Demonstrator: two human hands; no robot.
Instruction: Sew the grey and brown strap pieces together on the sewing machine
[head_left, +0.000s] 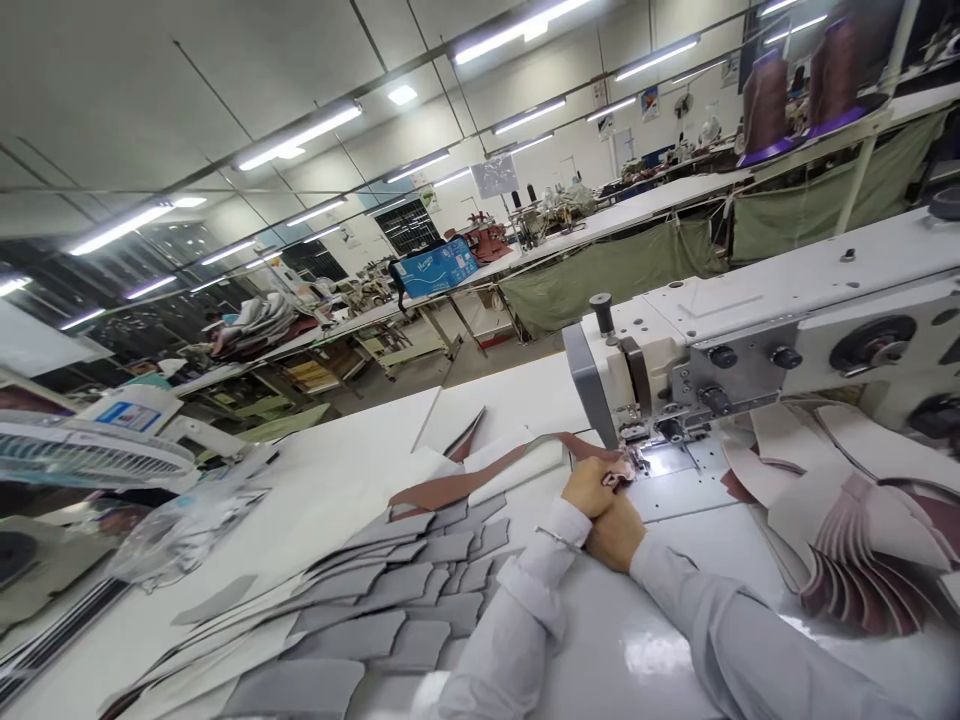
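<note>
- Maroon strip (pixel 480 480) is pinched by the left hand (pixel 592 487) right at the needle (pixel 636 458).
- Strip's long axis trails off left across the bench (pixel 360 450).
- Right hand (pixel 616 532) is tucked just behind; its grip can't be made out.

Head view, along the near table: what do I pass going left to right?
Clear plastic bag → spread of grey cut pieces → left hand and right hand, together at the maroon strip by the needle → sewing machine → fanned maroon-and-white pieces.
</note>
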